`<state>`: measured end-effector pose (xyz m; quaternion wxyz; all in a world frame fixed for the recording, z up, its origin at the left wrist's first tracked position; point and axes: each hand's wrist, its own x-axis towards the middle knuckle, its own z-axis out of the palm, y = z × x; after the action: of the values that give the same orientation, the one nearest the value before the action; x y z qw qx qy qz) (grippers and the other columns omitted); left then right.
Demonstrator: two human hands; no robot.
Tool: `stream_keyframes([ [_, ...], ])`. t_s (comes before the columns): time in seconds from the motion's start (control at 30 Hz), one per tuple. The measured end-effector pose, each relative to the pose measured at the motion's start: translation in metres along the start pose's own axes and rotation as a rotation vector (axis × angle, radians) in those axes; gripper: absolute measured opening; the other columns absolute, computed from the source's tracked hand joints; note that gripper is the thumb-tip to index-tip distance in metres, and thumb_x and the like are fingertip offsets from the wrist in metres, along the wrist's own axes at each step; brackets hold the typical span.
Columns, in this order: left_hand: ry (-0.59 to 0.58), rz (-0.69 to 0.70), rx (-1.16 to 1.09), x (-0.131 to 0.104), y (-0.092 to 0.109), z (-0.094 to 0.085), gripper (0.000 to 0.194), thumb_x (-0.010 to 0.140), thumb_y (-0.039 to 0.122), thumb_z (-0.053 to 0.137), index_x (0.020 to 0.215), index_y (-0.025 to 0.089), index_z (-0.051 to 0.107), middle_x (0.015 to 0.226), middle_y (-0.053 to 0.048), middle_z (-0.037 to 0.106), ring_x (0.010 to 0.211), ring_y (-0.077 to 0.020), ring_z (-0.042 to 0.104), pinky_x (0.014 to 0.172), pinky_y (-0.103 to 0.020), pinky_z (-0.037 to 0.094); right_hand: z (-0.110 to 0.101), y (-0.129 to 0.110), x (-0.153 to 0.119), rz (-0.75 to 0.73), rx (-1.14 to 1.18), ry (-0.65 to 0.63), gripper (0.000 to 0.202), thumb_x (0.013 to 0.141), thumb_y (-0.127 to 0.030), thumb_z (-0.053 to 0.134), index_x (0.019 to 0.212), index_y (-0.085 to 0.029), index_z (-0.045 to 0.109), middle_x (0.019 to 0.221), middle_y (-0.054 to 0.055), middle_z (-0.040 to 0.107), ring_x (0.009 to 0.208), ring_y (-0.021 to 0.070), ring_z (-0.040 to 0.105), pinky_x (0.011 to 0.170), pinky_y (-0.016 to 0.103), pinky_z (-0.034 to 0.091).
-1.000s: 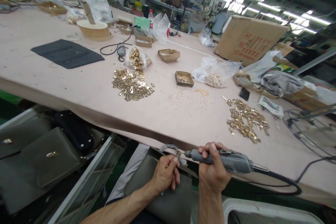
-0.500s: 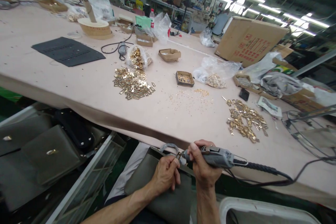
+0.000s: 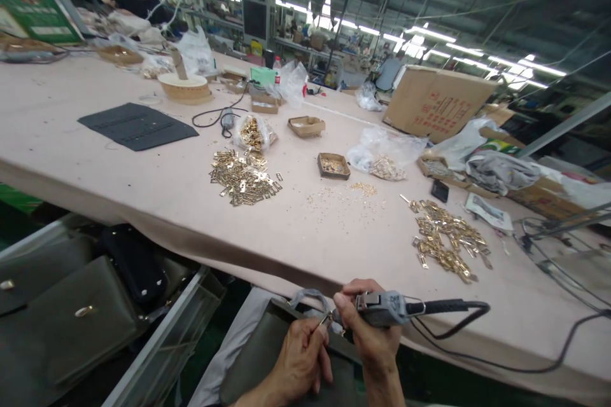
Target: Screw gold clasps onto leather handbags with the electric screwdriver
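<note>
Head view — right hand (image 3: 370, 331) grips ribbed-cord grey driver (image 3: 384, 308), left (image 3: 303, 356) pinches shiny metal piece (image 3: 326, 318)

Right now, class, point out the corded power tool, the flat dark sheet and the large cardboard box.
Corded power tool (image 3: 392, 310), head view: its grey body.
Flat dark sheet (image 3: 138, 126), head view: its middle.
Large cardboard box (image 3: 433, 103), head view: its printed side.
</note>
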<state>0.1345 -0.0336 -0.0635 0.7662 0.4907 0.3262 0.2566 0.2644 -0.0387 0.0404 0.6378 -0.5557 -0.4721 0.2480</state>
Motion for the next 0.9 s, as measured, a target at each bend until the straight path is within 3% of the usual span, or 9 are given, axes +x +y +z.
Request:
stream_keyframes([
  [0.13,-0.023,0.002,-0.029,0.004,-0.003,0.001,0.050,0.093,0.068,0.044,0.084,0.019,0.054,0.049,-0.004,0.068,0.025,-0.0114,0.046,0.027,-0.016,0.024,-0.019,-0.021,0.011,-0.008,0.263,-0.304,0.021,0.074,-0.021,0.082,0.090,-0.019,0.069,0.071,0.002,0.062,0.061,0.0160,0.058,0.053,0.029,0.046],
  [0.2,-0.027,-0.011,-0.059,0.005,-0.003,0.000,0.050,0.092,0.068,0.045,0.086,0.019,0.054,0.049,-0.005,0.069,0.025,-0.0113,0.045,0.027,-0.016,0.023,-0.025,-0.029,0.022,-0.023,0.443,-0.304,0.018,0.076,-0.023,0.079,0.091,-0.020,0.070,0.067,0.001,0.059,0.056,0.0154,0.056,0.051,0.029,0.045],
  [0.27,-0.029,-0.021,-0.092,0.006,-0.004,-0.001,0.049,0.092,0.067,0.045,0.087,0.019,0.053,0.049,-0.005,0.069,0.024,-0.0111,0.044,0.026,-0.016,0.023,-0.028,-0.033,0.037,0.000,0.607,-0.129,0.016,0.079,-0.024,0.077,0.092,-0.020,0.069,0.065,-0.002,0.055,0.050,0.0108,0.049,0.050,0.027,0.045],
  [0.33,-0.027,-0.022,-0.114,0.007,-0.006,-0.002,0.049,0.092,0.067,0.045,0.088,0.019,0.052,0.047,-0.004,0.068,0.023,-0.0108,0.042,0.026,-0.016,0.023,-0.027,-0.029,0.055,0.062,0.748,0.129,0.018,0.078,-0.021,0.077,0.092,-0.019,0.066,0.069,-0.005,0.053,0.050,0.0062,0.044,0.053,0.024,0.046],
  [0.4,-0.013,-0.018,-0.121,0.008,-0.008,-0.002,0.049,0.091,0.068,0.045,0.089,0.019,0.051,0.046,-0.003,0.067,0.023,-0.0104,0.041,0.026,-0.016,0.023,-0.026,-0.016,0.072,0.142,0.863,0.348,0.023,0.075,-0.015,0.078,0.093,-0.017,0.063,0.078,-0.005,0.054,0.054,0.0039,0.044,0.059,0.023,0.049],
  [0.47,-0.001,-0.012,-0.123,0.010,-0.009,-0.001,0.052,0.090,0.071,0.045,0.089,0.019,0.051,0.045,-0.002,0.066,0.022,-0.0100,0.039,0.026,-0.016,0.023,-0.025,0.003,0.088,0.223,0.942,0.474,0.028,0.072,-0.010,0.078,0.093,-0.016,0.061,0.084,-0.004,0.056,0.060,0.0041,0.049,0.065,0.023,0.052],
  [0.67,0.017,-0.022,-0.115,0.011,-0.010,-0.002,0.061,0.084,0.080,0.044,0.090,0.020,0.051,0.044,0.000,0.064,0.023,-0.0094,0.037,0.027,-0.017,0.024,-0.017,0.064,0.119,0.324,0.964,0.578,0.026,0.073,-0.008,0.072,0.083,-0.019,0.051,0.077,-0.007,0.054,0.061,0.0077,0.054,0.071,0.031,0.056],
  [0.9,0.032,-0.037,-0.100,0.014,-0.016,-0.006,0.063,0.084,0.081,0.044,0.091,0.019,0.053,0.044,0.000,0.063,0.024,-0.0096,0.038,0.029,-0.018,0.027,0.005,0.102,0.145,0.311,0.885,0.591,0.025,0.076,-0.009,0.067,0.084,-0.022,0.047,0.071,-0.008,0.053,0.059,0.0098,0.055,0.071,0.033,0.057],
])
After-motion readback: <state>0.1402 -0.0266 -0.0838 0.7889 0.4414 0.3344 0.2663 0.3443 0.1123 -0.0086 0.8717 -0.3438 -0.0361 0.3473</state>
